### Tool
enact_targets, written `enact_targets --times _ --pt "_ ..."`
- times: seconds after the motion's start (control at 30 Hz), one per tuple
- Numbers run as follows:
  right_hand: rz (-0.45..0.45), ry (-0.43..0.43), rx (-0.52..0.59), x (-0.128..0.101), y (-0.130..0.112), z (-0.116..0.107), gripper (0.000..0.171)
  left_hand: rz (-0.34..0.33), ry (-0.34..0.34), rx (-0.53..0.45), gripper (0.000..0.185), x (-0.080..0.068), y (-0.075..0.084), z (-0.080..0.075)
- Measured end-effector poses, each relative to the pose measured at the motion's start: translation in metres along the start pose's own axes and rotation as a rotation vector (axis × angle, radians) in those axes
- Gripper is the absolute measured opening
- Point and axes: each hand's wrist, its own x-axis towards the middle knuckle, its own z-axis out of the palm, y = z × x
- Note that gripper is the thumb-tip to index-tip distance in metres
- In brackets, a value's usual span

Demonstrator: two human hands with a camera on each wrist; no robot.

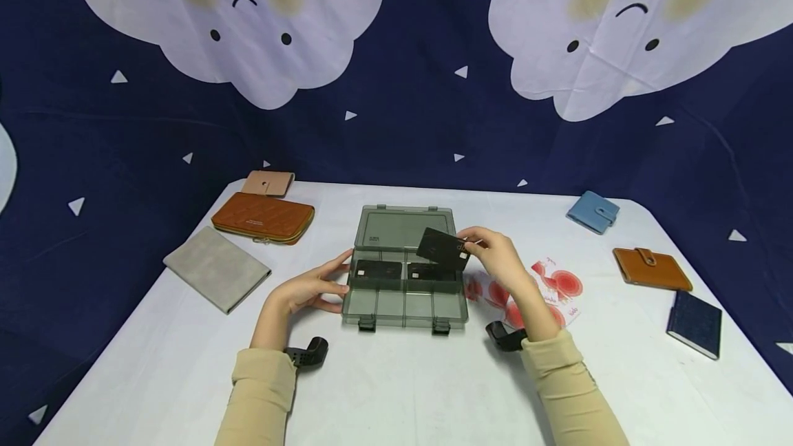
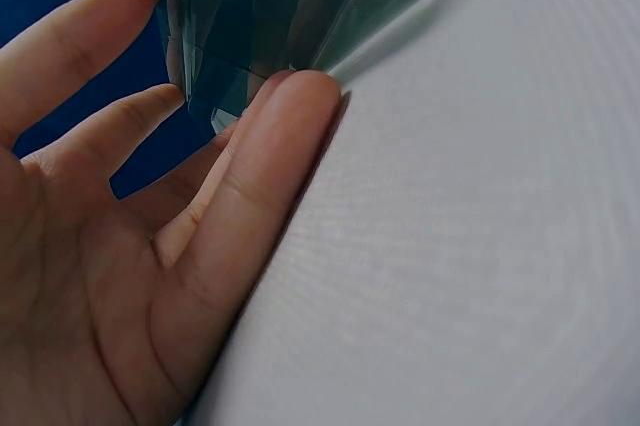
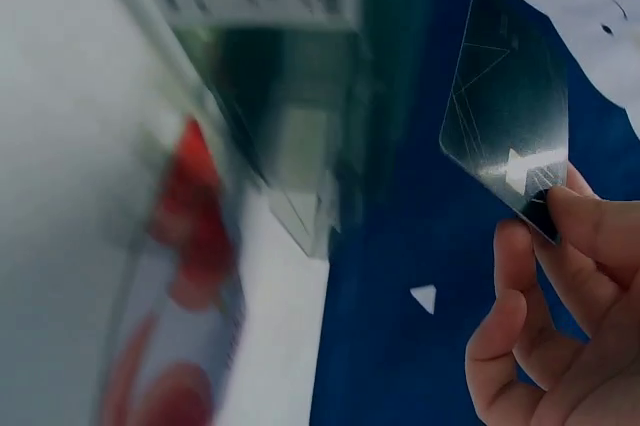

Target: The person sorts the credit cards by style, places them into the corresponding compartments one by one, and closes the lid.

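One hand, my left (image 1: pixel 314 288), rests spread and empty against the left side of the box (image 1: pixel 387 303); I'd brace lightly there. Over the box's right half tilts a card (image 1: pixel 437 246), its right end pinched by my right hand (image 1: pixel 500 260); a gentle, edge-only hold should suit it.

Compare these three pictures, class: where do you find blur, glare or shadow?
Head view: fairly sharp, soft shadow beside the right sleeve; left wrist view: left hand fairly clear, dark shadow along its thumb's edge; right wrist view: box and red-patterned sheet blurred, bright glare across the card in the right hand.
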Motion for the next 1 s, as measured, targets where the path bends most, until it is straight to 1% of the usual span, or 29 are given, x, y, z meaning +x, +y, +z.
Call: enact_targets --times 0.13,0.27,0.33,0.43,0.6,0.7,0.77,0.87,0.93,1.0 --pt "-0.025 -0.059 -0.067 0.0 0.0 0.013 0.017 0.007 -0.006 0.0 0.083 -0.001 0.0 0.0" --pt "-0.025 -0.124 -0.104 -0.001 0.001 0.022 0.011 0.01 -0.013 0.002 0.083 -0.001 0.0 -0.001" --pt "-0.027 -0.136 -0.113 -0.001 0.002 0.026 0.01 0.011 -0.017 0.001 0.083 -0.001 -0.001 -0.001" --pt "-0.046 -0.103 -0.1 -0.001 0.001 0.029 0.014 0.008 -0.017 -0.001 0.083 0.0 -0.001 -0.001" --pt "-0.137 0.016 -0.017 0.005 -0.008 0.027 0.028 0.006 -0.02 -0.006 0.083 0.002 0.001 -0.001" --pt "-0.224 0.048 0.016 0.013 -0.017 0.024 0.03 0.011 -0.025 -0.009 0.082 0.002 0.001 0.0" --pt "-0.295 0.028 0.017 0.02 -0.022 0.024 0.024 0.011 -0.023 -0.009 0.082 0.001 0.0 0.0" --pt "-0.436 -0.064 -0.055 0.033 -0.029 0.025 0.015 0.004 -0.014 -0.007 0.082 0.0 0.001 0.0" --pt "-0.536 -0.137 -0.13 0.04 -0.033 0.024 0.009 0.004 -0.013 -0.005 0.082 -0.001 0.0 0.0" --pt "-0.631 -0.2 -0.21 0.047 -0.036 0.023 0.009 0.009 -0.015 -0.004 0.082 -0.001 0.0 -0.001"
